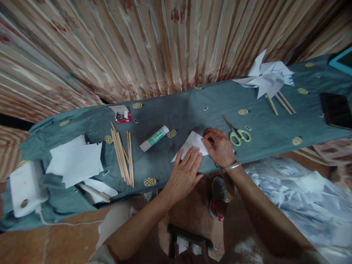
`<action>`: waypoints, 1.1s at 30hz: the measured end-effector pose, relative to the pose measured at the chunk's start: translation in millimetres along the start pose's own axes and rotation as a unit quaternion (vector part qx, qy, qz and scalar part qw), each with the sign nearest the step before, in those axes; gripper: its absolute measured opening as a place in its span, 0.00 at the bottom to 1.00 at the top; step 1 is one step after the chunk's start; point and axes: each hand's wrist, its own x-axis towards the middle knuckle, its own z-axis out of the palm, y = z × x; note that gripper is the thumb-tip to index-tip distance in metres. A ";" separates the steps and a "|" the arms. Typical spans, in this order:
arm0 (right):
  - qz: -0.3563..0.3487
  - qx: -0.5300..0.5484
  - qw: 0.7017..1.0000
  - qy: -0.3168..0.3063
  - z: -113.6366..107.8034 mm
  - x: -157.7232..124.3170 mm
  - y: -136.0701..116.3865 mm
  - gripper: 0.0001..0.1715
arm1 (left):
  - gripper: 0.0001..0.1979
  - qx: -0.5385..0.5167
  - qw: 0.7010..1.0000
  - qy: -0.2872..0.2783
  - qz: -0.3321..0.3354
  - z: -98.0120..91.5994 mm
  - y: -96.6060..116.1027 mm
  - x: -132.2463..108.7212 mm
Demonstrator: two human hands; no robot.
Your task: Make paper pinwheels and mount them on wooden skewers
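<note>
A white piece of paper folded into a triangle (194, 138) lies on the cloth near the table's front edge. My left hand (184, 172) rests flat across its lower part, fingers stretched out. At the paper's right corner, my right hand (220, 146) is closed, with thumb and fingertips pinching the edge; the fingertips are partly hidden. Just right of that hand lie scissors (237, 132) with light green handles. To the left of the paper is a green and white glue stick (154, 138).
Wooden sticks (121, 157), a small red box of metal pins (123, 116) and paper sheets (82, 161) lie leftward. A white power strip (27, 190) sits far left. Paper pinwheels (268, 79) and a phone (336, 110) are rightward. A bag of paper (305, 198) stands below right.
</note>
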 end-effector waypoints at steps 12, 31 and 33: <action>-0.005 -0.008 1.000 0.003 1.3 1.5 0.4 0.11 | 0.28 -0.004 1.000 -0.016 -0.004 4.1 -1.0 -0.2; 0.054 -0.150 0.986 0.055 -9.2 -50.9 8.9 0.33 | 0.30 0.048 0.998 -0.039 0.004 2.1 -8.0 -7.5; 0.066 -0.162 0.982 0.065 -15.0 -53.6 20.6 0.33 | 0.29 0.054 0.998 -0.034 -0.002 -1.9 -13.7 -16.1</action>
